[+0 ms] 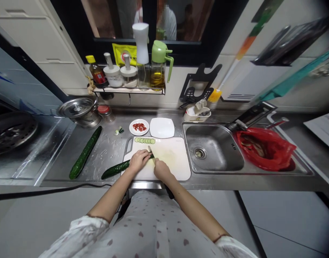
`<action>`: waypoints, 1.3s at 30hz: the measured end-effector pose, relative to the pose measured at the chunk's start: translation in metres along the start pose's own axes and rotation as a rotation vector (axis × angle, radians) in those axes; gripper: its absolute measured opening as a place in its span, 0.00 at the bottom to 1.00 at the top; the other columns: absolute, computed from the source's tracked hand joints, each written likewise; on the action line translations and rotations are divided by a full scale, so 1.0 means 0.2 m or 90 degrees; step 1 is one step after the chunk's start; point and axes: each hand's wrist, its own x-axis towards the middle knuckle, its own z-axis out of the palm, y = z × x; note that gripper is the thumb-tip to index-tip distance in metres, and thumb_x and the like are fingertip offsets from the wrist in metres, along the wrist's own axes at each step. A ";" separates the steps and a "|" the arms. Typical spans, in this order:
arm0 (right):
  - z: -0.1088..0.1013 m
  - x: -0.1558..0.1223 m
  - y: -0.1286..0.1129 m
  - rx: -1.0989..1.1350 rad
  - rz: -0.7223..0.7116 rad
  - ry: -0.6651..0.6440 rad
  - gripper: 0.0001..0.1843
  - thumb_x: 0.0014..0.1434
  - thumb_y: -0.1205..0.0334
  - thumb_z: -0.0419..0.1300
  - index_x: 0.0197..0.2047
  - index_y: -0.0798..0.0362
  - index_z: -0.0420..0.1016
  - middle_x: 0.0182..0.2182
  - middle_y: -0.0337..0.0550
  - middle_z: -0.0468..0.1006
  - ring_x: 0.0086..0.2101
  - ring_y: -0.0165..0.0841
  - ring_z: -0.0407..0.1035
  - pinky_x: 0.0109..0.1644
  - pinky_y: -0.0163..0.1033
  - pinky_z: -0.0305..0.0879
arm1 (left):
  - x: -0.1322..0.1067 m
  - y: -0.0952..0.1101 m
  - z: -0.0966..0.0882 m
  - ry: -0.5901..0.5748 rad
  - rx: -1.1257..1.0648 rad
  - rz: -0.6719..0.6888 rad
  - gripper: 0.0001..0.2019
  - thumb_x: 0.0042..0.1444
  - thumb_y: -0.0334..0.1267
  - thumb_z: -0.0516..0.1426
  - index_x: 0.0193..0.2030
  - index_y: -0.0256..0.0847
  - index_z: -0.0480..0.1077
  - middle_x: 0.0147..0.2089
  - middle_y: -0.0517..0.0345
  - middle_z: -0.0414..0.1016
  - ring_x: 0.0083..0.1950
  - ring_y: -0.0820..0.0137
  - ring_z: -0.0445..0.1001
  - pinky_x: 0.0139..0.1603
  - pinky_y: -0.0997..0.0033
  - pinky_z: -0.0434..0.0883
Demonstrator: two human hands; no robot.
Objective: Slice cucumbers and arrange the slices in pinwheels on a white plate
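Observation:
On the white cutting board (172, 161), my left hand (138, 160) presses a dark green cucumber (114, 170), its fingers curled near the cut end. My right hand (163, 170) is closed around a kitchen knife (151, 152), whose blade stands at that end beside my left fingertips. The black end of the handle shows below my right wrist. A row of overlapping cucumber slices (144, 140) lies along the board's upper edge. Another whole cucumber (85, 153) rests on the steel counter to the left.
Behind the board stand a plate of chopped red pieces (139, 127) and a square white plate (162, 128). Cucumber scraps (118, 131) lie left of them. A sink (214, 148) with a red plastic bag (265, 148) is at right; a lidded pot (80, 111) stands back left.

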 end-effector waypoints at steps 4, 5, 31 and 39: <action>0.03 -0.02 0.02 -0.009 -0.006 0.006 0.17 0.59 0.75 0.48 0.52 0.59 0.63 0.42 0.57 0.77 0.45 0.40 0.73 0.42 0.37 0.63 | 0.00 0.00 0.00 0.000 0.002 0.000 0.11 0.63 0.41 0.52 0.44 0.47 0.76 0.47 0.56 0.76 0.48 0.67 0.72 0.51 0.67 0.69; 0.04 -0.03 0.03 -0.013 -0.006 0.005 0.17 0.60 0.75 0.48 0.52 0.59 0.63 0.42 0.57 0.77 0.45 0.40 0.73 0.42 0.37 0.63 | 0.00 0.00 0.00 -0.001 0.001 0.000 0.11 0.63 0.41 0.52 0.44 0.47 0.76 0.47 0.56 0.76 0.48 0.67 0.72 0.51 0.67 0.69; 0.08 0.07 0.02 0.000 -0.010 0.025 0.17 0.60 0.75 0.48 0.52 0.58 0.63 0.43 0.57 0.76 0.46 0.40 0.72 0.43 0.38 0.63 | 0.00 -0.01 -0.01 -0.009 -0.011 -0.011 0.11 0.63 0.40 0.53 0.44 0.46 0.76 0.47 0.56 0.76 0.48 0.68 0.72 0.51 0.67 0.69; 0.09 0.08 0.02 0.000 -0.008 0.020 0.17 0.60 0.74 0.48 0.52 0.58 0.63 0.43 0.57 0.76 0.46 0.39 0.72 0.44 0.38 0.63 | 0.00 -0.01 0.00 -0.007 -0.006 -0.014 0.11 0.63 0.41 0.53 0.43 0.46 0.76 0.47 0.56 0.76 0.48 0.68 0.72 0.51 0.67 0.70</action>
